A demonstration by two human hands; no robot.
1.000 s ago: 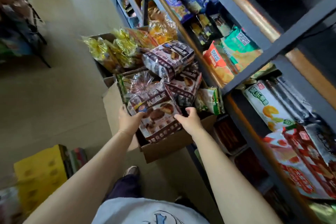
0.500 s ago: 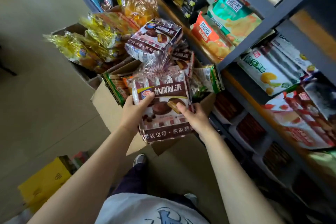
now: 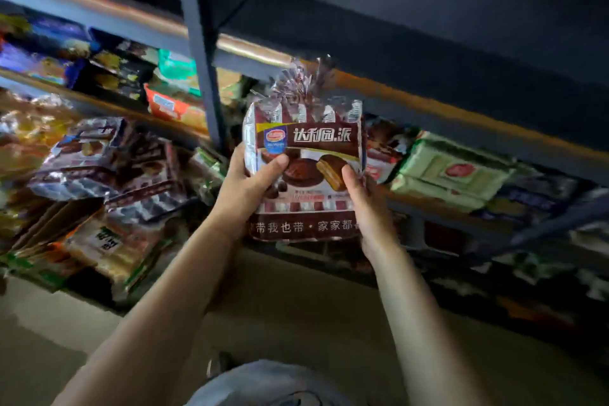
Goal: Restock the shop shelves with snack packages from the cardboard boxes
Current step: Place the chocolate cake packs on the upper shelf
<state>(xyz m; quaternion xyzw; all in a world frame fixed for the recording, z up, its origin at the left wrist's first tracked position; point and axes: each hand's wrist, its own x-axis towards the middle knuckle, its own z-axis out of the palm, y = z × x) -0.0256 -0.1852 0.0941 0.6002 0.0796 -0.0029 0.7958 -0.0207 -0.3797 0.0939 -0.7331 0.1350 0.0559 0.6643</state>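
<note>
Both hands on one pie bag (image 3: pixel 304 171), held upright in the air in front of the shelf post (image 3: pixel 201 53), just right of it. Left hand (image 3: pixel 245 188) wraps the bag's left edge, thumb across the front, fingers behind. Right hand (image 3: pixel 362 204) clamps the right edge the same way, thumb on the front panel. Neither hand has a spare finger, so nothing is free to clear a gap. Bag is not on any shelf yet. Risks as I see them: the film is slick and both grips sit at mid-height on the sides, so if one hand lets go to make room, the bag likely swings or slips out of the other. The twisted top tuft (image 3: pixel 306 82) sits right under the shelf lip (image 3: pixel 412 99) right of the post; lifting straight up would probably snag or crush it. The shelf below that lip, right of the post, already holds green packs (image 3: pixel 451 175), so pushing in hard could shove them back or topple them. Left of the post, the brown bags (image 3: pixel 99 158) piled over the cartons (image 3: pixel 49 224) look loosely stacked; an elbow could tip them onto the floor. Everything away from the bag is blurred, so I can't tell which slot is free; a misjudged slot means a jammed bag and squashed pies.
</note>
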